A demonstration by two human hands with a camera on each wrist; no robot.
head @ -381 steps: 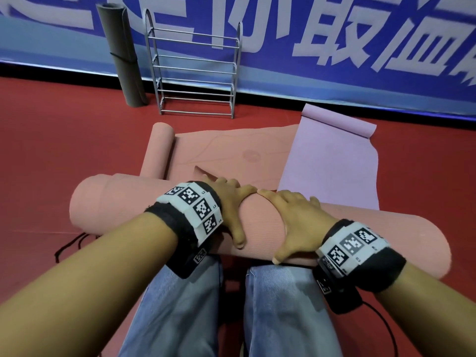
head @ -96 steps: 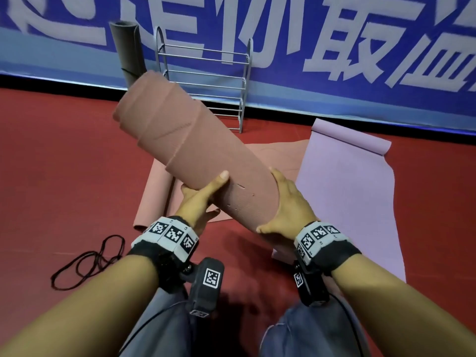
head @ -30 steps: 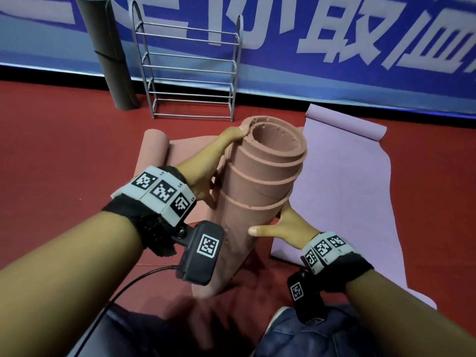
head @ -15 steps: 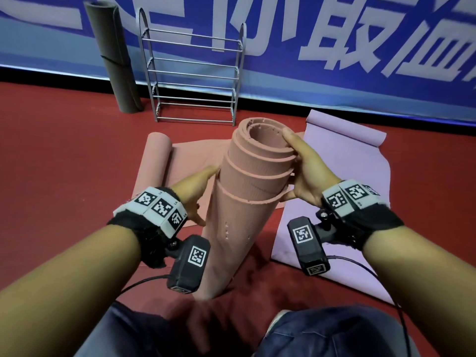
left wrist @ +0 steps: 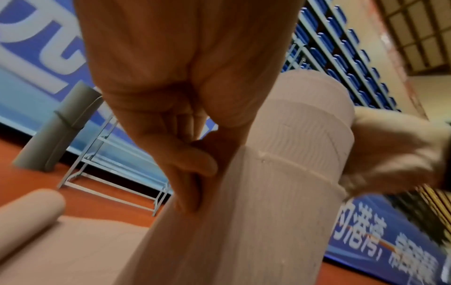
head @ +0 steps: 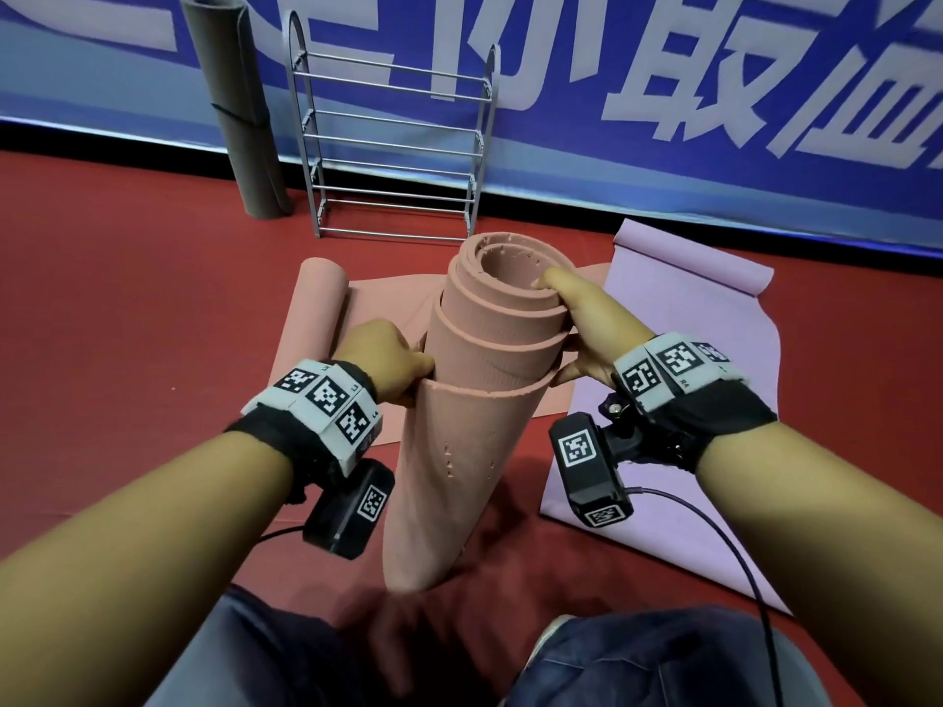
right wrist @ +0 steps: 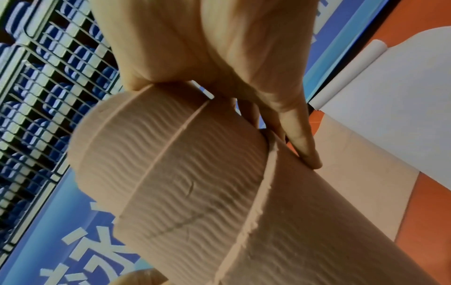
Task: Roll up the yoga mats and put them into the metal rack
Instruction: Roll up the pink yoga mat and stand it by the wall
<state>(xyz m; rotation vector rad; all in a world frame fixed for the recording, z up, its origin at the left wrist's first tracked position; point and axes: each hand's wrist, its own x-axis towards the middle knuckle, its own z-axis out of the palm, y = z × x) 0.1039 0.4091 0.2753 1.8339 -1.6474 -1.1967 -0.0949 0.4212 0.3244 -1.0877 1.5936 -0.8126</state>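
Note:
A salmon rolled yoga mat [head: 459, 441] stands on end on the red floor in front of my knees. Its inner coils stick out of the top like a telescope. My left hand [head: 408, 367] grips the outer layer's edge on the left side, thumb against the mat [left wrist: 268, 183]. My right hand [head: 566, 318] holds the top right, thumb on the inner coil's rim and fingers round the side of the roll [right wrist: 183, 183]. The metal rack [head: 393, 145] stands empty against the blue banner beyond.
A grey rolled mat [head: 240, 109] leans on the banner left of the rack. A second salmon mat [head: 321, 308], partly rolled, lies flat behind the upright roll. A purple mat [head: 689, 324] lies unrolled to the right. Cables trail from the wrist cameras.
Over the last second my left hand dropped from the top rim to the left side, and my right hand rose from low on the roll to its top. The roll stays upright.

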